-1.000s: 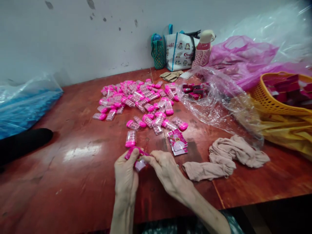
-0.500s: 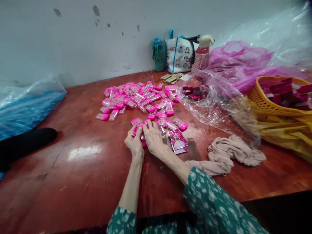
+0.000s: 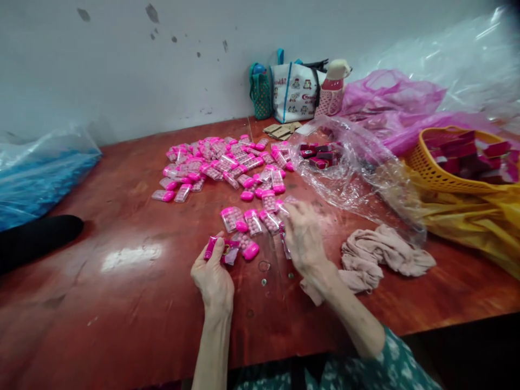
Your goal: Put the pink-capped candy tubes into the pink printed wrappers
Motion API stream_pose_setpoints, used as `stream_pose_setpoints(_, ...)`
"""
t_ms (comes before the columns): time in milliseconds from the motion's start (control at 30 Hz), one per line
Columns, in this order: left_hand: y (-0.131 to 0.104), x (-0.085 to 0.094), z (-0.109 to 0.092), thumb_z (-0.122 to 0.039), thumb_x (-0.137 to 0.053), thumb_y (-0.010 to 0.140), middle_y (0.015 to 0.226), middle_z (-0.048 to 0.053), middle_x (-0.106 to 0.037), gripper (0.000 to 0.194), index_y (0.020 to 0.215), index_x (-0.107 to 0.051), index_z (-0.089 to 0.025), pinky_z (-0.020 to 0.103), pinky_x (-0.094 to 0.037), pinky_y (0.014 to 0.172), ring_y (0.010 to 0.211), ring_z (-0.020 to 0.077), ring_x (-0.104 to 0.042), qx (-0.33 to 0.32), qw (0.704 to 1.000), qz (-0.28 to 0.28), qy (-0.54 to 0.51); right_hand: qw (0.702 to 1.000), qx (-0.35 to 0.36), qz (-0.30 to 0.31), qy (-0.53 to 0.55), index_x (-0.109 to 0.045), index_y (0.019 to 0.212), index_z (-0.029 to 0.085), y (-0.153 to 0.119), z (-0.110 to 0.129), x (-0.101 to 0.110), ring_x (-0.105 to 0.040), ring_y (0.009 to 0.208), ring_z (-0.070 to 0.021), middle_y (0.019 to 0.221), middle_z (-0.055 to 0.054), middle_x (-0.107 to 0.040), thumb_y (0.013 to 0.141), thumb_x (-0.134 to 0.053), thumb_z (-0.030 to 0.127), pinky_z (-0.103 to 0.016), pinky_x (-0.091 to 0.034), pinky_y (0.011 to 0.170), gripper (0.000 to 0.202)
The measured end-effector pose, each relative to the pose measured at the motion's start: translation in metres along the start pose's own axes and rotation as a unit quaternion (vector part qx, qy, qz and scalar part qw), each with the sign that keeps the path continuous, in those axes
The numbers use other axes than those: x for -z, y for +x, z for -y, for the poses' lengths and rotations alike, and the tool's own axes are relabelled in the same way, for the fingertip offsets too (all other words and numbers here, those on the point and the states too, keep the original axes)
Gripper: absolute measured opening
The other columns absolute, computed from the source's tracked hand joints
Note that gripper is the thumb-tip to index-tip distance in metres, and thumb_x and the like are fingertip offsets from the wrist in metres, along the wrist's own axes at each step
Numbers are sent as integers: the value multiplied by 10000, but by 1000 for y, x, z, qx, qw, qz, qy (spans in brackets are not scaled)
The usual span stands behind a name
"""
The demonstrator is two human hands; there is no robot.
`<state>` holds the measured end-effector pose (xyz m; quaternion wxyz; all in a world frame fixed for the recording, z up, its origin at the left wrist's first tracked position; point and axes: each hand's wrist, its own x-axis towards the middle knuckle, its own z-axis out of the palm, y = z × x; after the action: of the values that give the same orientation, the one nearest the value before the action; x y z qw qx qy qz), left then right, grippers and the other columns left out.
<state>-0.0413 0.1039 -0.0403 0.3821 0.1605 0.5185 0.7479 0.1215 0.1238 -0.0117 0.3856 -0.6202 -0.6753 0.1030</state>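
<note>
left hand [image 3: 214,276]: fingers pinching a card [image 3: 231,252] | right hand [image 3: 305,238]: blurry, can't tell what its fingers grip | imo a careless swing could knock nearby packs [image 3: 270,221]

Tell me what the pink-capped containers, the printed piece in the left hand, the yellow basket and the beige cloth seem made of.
Pink-capped containers: likely glossy plastic; clear walls show beads inside.
Printed piece in the left hand: perhaps coated card or film; thin, somewhat shiny.
Yellow basket: probably moulded plastic; regular perforations.
Beige cloth: matte fabric, judging by soft folds; fibre unclear.
</note>
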Motion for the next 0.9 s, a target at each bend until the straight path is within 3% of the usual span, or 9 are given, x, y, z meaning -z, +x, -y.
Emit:
stream_pose_setpoints(133, -14, -1, -12, -146, -726, 604, 727, 42, -704, 185, 784, -705, -109, 237, -499, 687, 700, 124, -629, 54, 998, 27, -3, 998, -37, -29, 30, -617, 943, 121, 7, -17, 20, -527, 801, -211, 891, -108, -595, 857, -448, 202, -360, -410, 725, 206)
stream_pose_setpoints(233, -26, -3, -23, -175, -738, 598, 757, 66, -707, 198, 776, -704, -95, 270, -514, 671, 697, 151, -633, 109, 992, 64, -6, 982, -50, 37, 177, -634, 939, 168, -5, 0, 24, -561, 764, -182, 866, -65, -628, 845, -496, 289, -315, -430, 693, 206)
stream_pose_setpoints(400, -42, -2, -34, -231, -764, 572, 671, 40, -687, 196, 706, -694, -106, 226, -504, 562, 592, 125, -608, 156, 982, 106, 3, 876, -126, 221, 409, -638, 968, 169, -37, 39, 11, -585, 736, -157, 846, -32, -656, 745, -629, 399, -261, -445, 648, 320)
stream_pose_setpoints(500, -47, 3, -31, -234, -776, 551, 610, 13, -656, 191, 654, -677, -108, 193, -484, 534, 539, 93, -577, 154, 983, 102, 6, 841, -167, 224, 464, -660, 804, 152, -50, 45, -2, -554, 653, -128, 716, 0, -632, 728, -656, 362, -231, -423, 604, 223)
stream_pose_setpoints(600, -49, 10, -27, -218, -764, 574, 645, 6, -654, 187, 703, -670, -121, 189, -483, 576, 576, 87, -579, 123, 989, 87, 12, 858, -183, 178, 445, -632, 665, 147, -56, 43, -10, -499, 576, -100, 610, 26, -580, 778, -611, 298, -208, -376, 544, 190)
stream_pose_setpoints(733, -48, 21, -23, -129, -738, 603, 747, -7, -651, 262, 848, -654, -171, 169, -465, 617, 663, 82, -578, 1, 995, 78, 69, 910, -148, 145, 359, -637, 662, 160, -60, 38, -9, -491, 571, -95, 611, 32, -568, 792, -602, 235, -207, -340, 527, 154)
stream_pose_setpoints(833, -46, 28, -23, -101, -709, 632, 791, -3, -628, 141, 737, -647, -170, 182, -458, 650, 731, 100, -568, -71, 979, 132, 137, 932, -113, 137, 316, -646, 693, 169, -62, 35, -7, -517, 611, -104, 650, 24, -577, 802, -592, 204, -214, -355, 566, 127)
stream_pose_setpoints(900, -45, 31, -24, -109, -695, 647, 823, 12, -620, 75, 661, -644, -163, 204, -457, 670, 773, 123, -568, -78, 964, 181, 177, 943, -88, 132, 294, -642, 694, 172, -61, 33, -7, -516, 619, -109, 651, 22, -567, 802, -590, 187, -218, -358, 573, 121)
